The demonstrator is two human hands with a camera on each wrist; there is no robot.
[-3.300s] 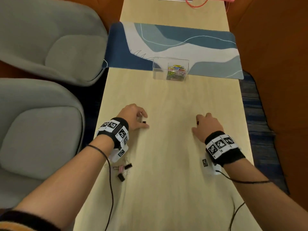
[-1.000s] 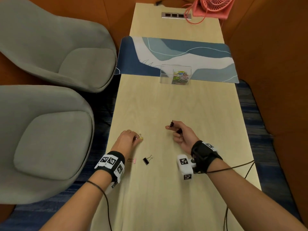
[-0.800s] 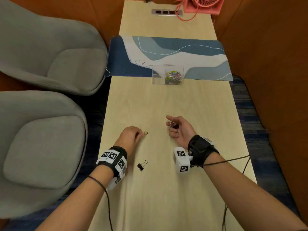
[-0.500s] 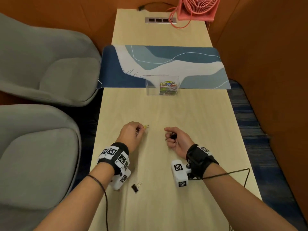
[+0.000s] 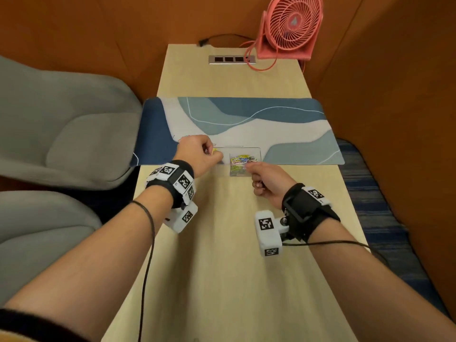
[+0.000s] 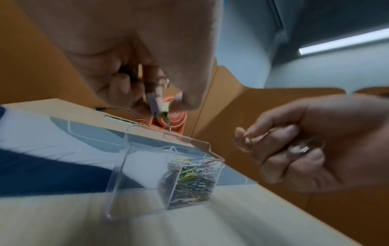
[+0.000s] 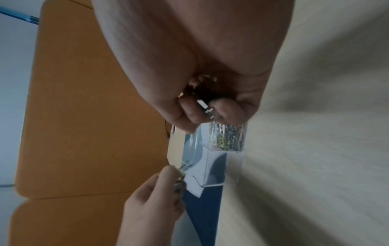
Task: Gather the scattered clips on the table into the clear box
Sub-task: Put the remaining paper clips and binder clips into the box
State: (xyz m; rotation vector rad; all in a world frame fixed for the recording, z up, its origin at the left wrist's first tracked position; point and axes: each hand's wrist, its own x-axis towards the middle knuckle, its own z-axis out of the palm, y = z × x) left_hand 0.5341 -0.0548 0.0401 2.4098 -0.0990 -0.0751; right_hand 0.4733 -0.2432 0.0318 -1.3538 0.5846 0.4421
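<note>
Over the clear box (image 5: 238, 161), your left hand (image 5: 197, 154) pinches at least two small clips (image 6: 160, 106); your right hand (image 5: 267, 182), just beside its filled half, is curled round more, uncountable. They look light, stiff and slippery: hold the bodies, not the wire handles. One box, two compartments.

Both forearms reach far, each wrist strapped with a tagged band. Left hand (image 5: 197, 154) palm-down, fingertips (image 6: 147, 106) in a pinch grip. Right hand (image 5: 270, 180) at right, fingers (image 6: 273, 133) curled in, slightly nearer.
</note>
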